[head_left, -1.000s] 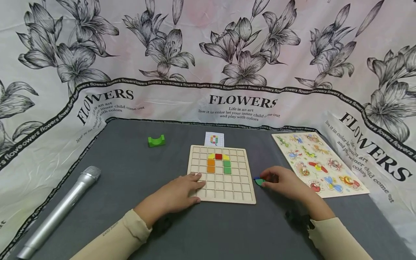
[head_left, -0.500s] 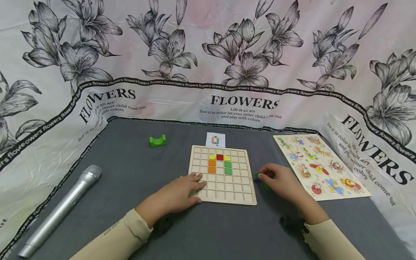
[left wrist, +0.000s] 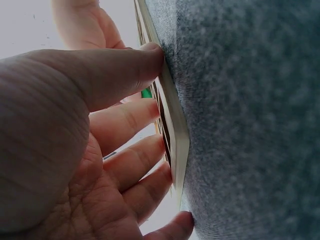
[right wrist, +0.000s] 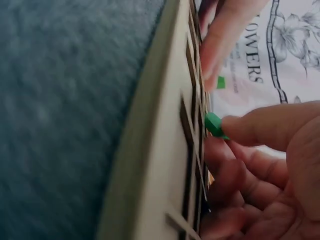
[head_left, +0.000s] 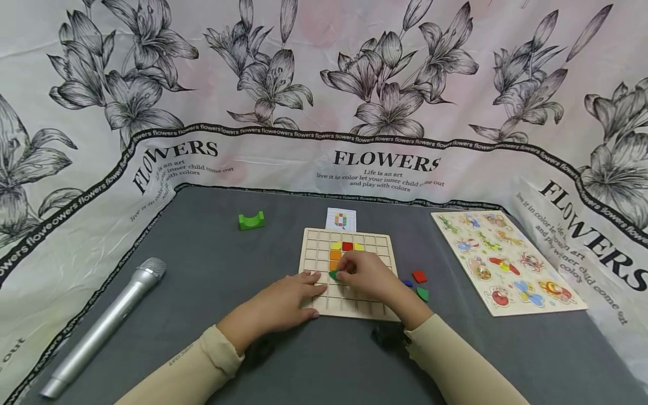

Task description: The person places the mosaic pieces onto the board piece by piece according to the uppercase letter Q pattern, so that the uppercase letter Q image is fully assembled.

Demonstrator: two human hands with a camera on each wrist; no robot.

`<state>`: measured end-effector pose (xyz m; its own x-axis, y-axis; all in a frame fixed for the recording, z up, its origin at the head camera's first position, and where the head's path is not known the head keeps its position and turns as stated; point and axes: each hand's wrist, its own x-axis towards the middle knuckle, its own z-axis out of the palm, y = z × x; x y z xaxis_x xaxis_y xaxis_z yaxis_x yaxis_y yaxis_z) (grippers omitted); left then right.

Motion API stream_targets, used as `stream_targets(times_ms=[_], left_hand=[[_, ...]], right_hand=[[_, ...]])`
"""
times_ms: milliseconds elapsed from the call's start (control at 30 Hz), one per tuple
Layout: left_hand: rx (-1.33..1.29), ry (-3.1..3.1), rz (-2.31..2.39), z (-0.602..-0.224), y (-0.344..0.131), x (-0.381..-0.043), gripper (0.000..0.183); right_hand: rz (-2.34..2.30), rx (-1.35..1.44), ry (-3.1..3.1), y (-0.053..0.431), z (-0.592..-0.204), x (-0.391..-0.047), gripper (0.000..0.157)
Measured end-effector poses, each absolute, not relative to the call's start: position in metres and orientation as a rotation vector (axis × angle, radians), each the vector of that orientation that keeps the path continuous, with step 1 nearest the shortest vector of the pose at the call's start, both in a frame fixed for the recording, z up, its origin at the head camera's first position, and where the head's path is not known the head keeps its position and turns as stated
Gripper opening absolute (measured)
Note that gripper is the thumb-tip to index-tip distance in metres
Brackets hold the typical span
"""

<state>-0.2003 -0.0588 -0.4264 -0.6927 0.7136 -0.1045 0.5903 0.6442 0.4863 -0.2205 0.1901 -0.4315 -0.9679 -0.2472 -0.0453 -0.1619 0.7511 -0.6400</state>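
A square wooden grid board (head_left: 313,246) lies on the grey cloth. My left hand (head_left: 273,304) rests on its left edge, fingers extended over the cells, thumb at the near rim. Over the board's middle, my right hand (head_left: 372,277) pinches a small green tile (head_left: 333,275) between thumb and fingertips, just below the orange tiles (head_left: 335,256). The right wrist view also has this green tile (right wrist: 214,124) at the thumb tip. A red tile (head_left: 347,246) sits between yellow tiles (head_left: 336,246) in an upper row. My right hand covers the cells on the right side.
Right of the board lie loose red (head_left: 419,276), blue (head_left: 407,283) and green tiles (head_left: 422,293). A pattern card (head_left: 341,219) is behind it. Further off are an insect puzzle board (head_left: 506,261), a green arched block (head_left: 251,220) and a silver microphone (head_left: 108,323).
My right hand has gone from the loose tiles beside the board to over its middle, carrying a green tile. The loose red tile has come into sight. My left hand stays on the board.
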Motion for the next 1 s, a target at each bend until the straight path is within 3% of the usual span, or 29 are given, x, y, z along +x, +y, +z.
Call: stream_targets(times_ms=[200, 633, 1000], left_hand=[[1.055, 2.598, 0.579, -0.428, -0.057, -0.201, 0.057], [1.046, 2.583, 0.581, -0.426, -0.056, -0.201, 0.057], [1.013, 2.567, 0.598, -0.424, -0.056, -0.199, 0.058]], right_hand=[[-1.082, -0.386, 2.788, 0.198, -0.434, -0.218, 0.011], [-1.052, -0.501, 2.819, 0.204, -0.431, -0.216, 0.009], [-1.036, -0.169, 3.014, 0.301, -0.391, -0.200, 0.028]])
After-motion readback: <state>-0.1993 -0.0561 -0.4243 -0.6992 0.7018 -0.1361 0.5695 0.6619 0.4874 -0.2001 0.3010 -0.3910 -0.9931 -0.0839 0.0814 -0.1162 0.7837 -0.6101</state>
